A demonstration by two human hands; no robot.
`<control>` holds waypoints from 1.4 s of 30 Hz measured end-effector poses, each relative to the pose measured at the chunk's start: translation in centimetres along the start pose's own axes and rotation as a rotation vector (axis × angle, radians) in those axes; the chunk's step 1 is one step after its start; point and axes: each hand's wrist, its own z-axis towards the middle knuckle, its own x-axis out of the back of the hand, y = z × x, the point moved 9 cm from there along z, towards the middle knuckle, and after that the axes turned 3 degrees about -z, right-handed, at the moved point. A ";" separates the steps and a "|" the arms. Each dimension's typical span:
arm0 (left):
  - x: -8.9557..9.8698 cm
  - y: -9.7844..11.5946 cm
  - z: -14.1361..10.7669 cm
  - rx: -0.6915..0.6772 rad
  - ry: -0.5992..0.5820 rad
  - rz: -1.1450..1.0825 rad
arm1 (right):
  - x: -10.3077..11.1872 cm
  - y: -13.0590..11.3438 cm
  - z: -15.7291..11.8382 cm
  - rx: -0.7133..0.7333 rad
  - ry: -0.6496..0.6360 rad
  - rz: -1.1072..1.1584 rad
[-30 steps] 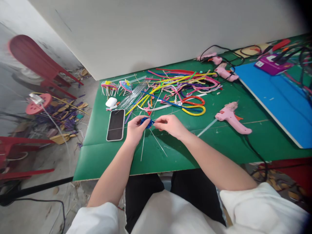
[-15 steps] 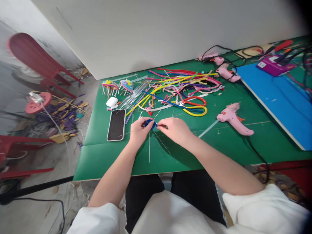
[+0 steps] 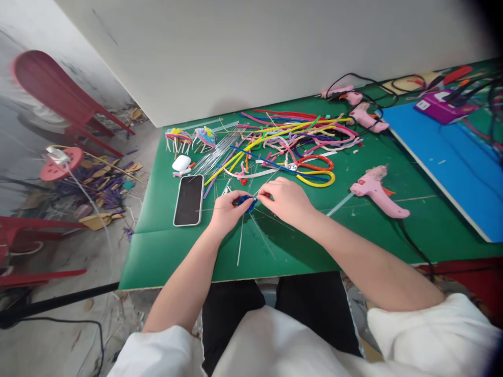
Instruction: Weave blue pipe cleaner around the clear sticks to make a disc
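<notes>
My left hand (image 3: 227, 213) pinches a small blue coil of fuzzy pipe cleaner (image 3: 247, 204) between thumb and fingers. Thin straight wires (image 3: 240, 241) fan out from the coil like spokes. At the coil's right edge, my right hand (image 3: 286, 201) has thumb and fingertips pressed together on what looks like the pipe cleaner's end; the fingers partly hide it. Beyond the hands lie scissors (image 3: 314, 172) with one red and one yellow handle. A heap of coloured pipe cleaners (image 3: 283, 136) and a bundle of clear thin rods (image 3: 220, 152) lie behind them.
A phone (image 3: 188, 200) and a white case (image 3: 181, 164) lie left of my hands. Two small decorated umbrella-like pieces (image 3: 205, 136) are at the back left. A pink glue gun (image 3: 377, 191) with a cord lies right, beside a blue board (image 3: 451, 157). A white panel (image 3: 243, 57) borders the table.
Both hands and the blue coil have shifted slightly to the right. The coil and its wires have turned a little, and my right hand has risen slightly.
</notes>
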 end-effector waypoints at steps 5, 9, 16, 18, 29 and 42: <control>-0.8 0.1 -0.4 0.023 -0.091 -0.091 | -2.1 2.8 0.1 -0.209 -0.287 0.523; -1.9 0.5 -1.0 0.018 -0.244 -0.201 | -4.4 2.9 -0.9 -0.318 -0.632 0.886; -0.1 -0.3 -0.4 0.082 0.014 -0.547 | -6.5 1.8 -0.8 -0.401 -0.356 1.334; 0.5 -0.6 -0.2 0.076 0.099 -0.580 | -6.0 1.8 -0.8 -0.376 -0.111 1.326; 2.1 0.3 -1.0 -0.054 0.344 -0.365 | -0.7 -0.8 -2.4 -0.008 0.425 0.575; 2.3 1.5 -1.4 -0.130 0.382 -0.240 | -1.2 -0.8 -2.4 -0.045 0.412 0.630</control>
